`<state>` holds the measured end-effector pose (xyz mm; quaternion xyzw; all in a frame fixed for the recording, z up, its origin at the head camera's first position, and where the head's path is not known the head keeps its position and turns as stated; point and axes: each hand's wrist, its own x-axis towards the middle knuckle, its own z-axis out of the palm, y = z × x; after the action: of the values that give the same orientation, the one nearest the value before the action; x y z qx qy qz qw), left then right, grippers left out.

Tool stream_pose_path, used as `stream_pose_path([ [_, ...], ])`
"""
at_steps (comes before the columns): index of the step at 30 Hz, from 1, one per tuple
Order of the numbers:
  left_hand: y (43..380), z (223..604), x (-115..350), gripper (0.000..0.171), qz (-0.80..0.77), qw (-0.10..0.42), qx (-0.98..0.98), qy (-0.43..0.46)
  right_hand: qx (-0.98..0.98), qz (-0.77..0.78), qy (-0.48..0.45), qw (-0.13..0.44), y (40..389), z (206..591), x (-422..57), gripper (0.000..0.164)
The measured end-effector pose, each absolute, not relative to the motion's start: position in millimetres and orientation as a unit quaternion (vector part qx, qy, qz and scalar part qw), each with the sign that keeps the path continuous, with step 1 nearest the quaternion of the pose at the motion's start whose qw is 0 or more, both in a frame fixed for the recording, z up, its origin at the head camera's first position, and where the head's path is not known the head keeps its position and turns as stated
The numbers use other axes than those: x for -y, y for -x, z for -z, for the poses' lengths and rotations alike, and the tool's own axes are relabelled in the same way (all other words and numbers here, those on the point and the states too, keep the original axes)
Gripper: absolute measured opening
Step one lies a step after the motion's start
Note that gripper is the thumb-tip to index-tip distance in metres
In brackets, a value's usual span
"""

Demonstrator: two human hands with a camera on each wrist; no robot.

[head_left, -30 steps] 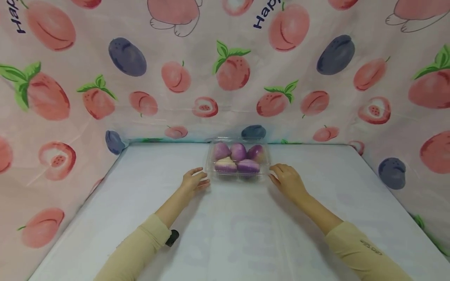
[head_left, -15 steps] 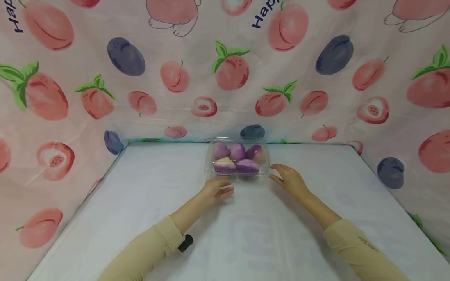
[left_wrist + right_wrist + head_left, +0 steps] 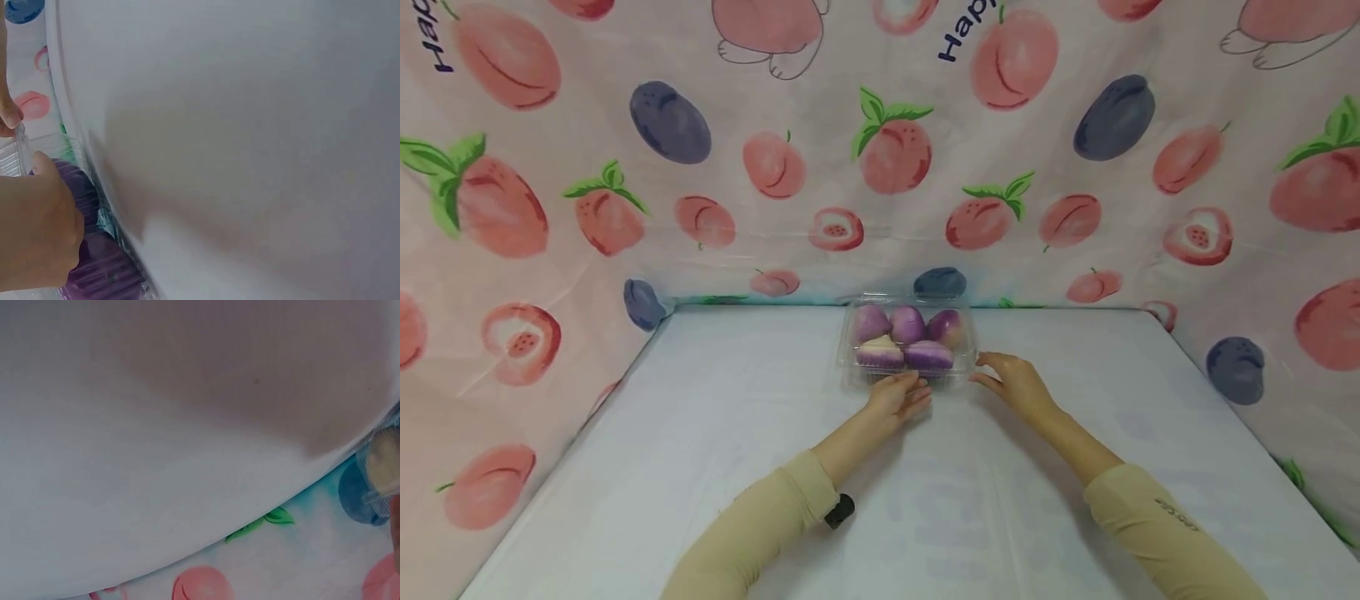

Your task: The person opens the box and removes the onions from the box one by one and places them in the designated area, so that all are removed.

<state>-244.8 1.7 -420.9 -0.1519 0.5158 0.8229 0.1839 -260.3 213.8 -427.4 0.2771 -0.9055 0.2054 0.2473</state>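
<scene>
**Clear box of purple vegetables, with a hand at its front and another at its right**

Head view: The clear box (image 3: 961,365) sits at the back of the worktop (image 3: 745,358), near the fruit-patterned cloth (image 3: 730,208). Five purple vegetables (image 3: 908,323), some partly pale, lie inside in two rows. The left hand (image 3: 898,397) lies at the front edge, fingers fairly straight and loosely spread. The right hand (image 3: 1021,390) holds the right front corner narrowly between thumb and fingers. Both sleeves (image 3: 767,517) are beige; a small black object (image 3: 840,511) shows beneath the left one.

Left wrist view: The left hand's back covers part of the box; its fingertips are hidden. The right hand's tips meet the rim.

Right wrist view: Worktop and cloth dominate; a box corner and a sliver of hand appear at the right margin.
</scene>
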Motion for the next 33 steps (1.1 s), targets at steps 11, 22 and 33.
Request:
stream_pose_path([
  [11, 247, 425, -8, 0.032, -0.811, 0.163, -0.536, 0.168, 0.885, -0.145, -0.352, 0.27, 265, 424, -219, 0.013],
  [22, 250, 426, -7, 0.028, -0.796, 0.139, -0.562, 0.178, 0.799, 0.075, -0.451, 0.391, 270, 430, -216, 0.018],
  [33, 256, 424, -9, 0.032, -0.804, 0.127, -0.55, 0.185, 0.796, 0.09, -0.461, 0.381, 276, 432, -218, 0.009],
])
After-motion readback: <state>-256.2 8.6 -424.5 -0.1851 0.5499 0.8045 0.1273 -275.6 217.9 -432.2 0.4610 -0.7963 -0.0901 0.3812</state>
